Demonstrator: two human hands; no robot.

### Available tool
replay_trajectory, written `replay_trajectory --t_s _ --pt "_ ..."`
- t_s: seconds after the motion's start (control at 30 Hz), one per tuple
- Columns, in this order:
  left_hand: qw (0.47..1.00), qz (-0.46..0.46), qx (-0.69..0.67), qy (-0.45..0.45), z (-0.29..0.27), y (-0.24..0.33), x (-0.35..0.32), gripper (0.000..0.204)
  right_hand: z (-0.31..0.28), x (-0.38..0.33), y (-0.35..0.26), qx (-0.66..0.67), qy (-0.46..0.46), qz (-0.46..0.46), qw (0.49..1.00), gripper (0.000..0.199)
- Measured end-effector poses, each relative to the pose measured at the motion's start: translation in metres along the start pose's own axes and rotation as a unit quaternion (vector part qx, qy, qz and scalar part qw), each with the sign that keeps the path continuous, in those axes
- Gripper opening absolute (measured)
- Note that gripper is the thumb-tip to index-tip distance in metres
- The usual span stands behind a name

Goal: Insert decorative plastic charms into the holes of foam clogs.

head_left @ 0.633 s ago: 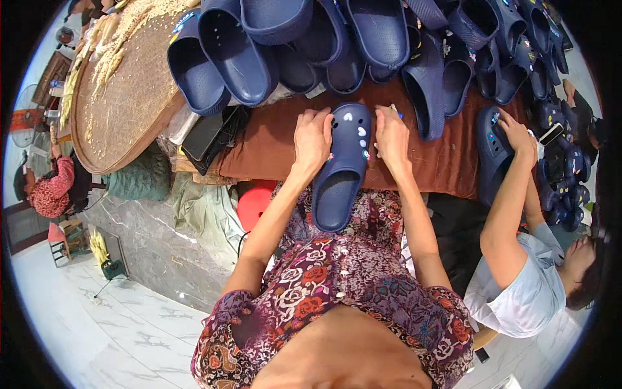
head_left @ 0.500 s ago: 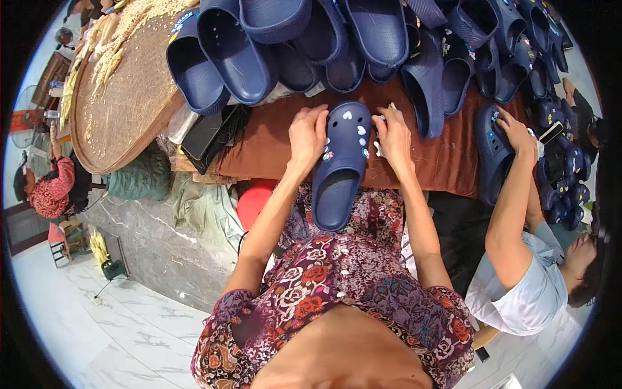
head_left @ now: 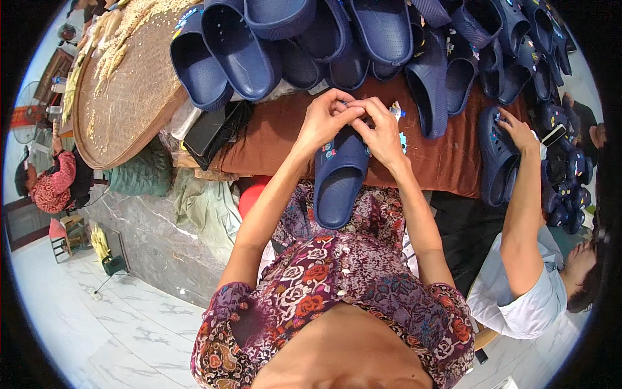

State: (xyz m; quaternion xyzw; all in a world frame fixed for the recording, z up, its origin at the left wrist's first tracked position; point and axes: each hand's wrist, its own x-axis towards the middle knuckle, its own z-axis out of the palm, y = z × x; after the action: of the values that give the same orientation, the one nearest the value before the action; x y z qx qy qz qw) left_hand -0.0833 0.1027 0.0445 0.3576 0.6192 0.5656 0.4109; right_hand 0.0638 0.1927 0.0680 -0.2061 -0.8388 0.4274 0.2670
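Note:
A navy blue clog [head_left: 340,188] lies in front of me, toe pointing away, its open heel over my lap. Small charms sit on its upper, and its toe is mostly hidden under my hands. My left hand [head_left: 324,123] and my right hand [head_left: 382,135] meet above the toe, thumbs and fingertips pinched together. Whatever is between the fingertips is too small or too covered to name. Beside my right hand, a few small white and blue charms [head_left: 402,113] lie on the brown cloth [head_left: 269,139].
Many navy clogs [head_left: 382,39] are piled along the far side. A round woven tray [head_left: 123,97] with grain stands at left, a black phone [head_left: 210,133] beside the cloth. At right, a co-worker's hand [head_left: 518,133] touches another navy clog [head_left: 495,162].
My hands have come together from either side of the clog to above its toe, covering the heart charm there. My right hand has left the loose charms beside it.

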Motion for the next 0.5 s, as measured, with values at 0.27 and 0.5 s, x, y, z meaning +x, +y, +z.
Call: replay_trajectory --t_s 0.27,0.5 --pt "0.989 -0.044 0.109 0.094 -0.019 0.0 -0.039 0.029 -0.018 -0.024 0.043 -0.104 0.063 0.081 0.989 0.034" --pt "0.95 -0.16 0.257 0.077 -0.021 -0.015 -0.071 0.05 -0.029 -0.05 0.065 -0.196 0.089 0.07 0.974 0.031"
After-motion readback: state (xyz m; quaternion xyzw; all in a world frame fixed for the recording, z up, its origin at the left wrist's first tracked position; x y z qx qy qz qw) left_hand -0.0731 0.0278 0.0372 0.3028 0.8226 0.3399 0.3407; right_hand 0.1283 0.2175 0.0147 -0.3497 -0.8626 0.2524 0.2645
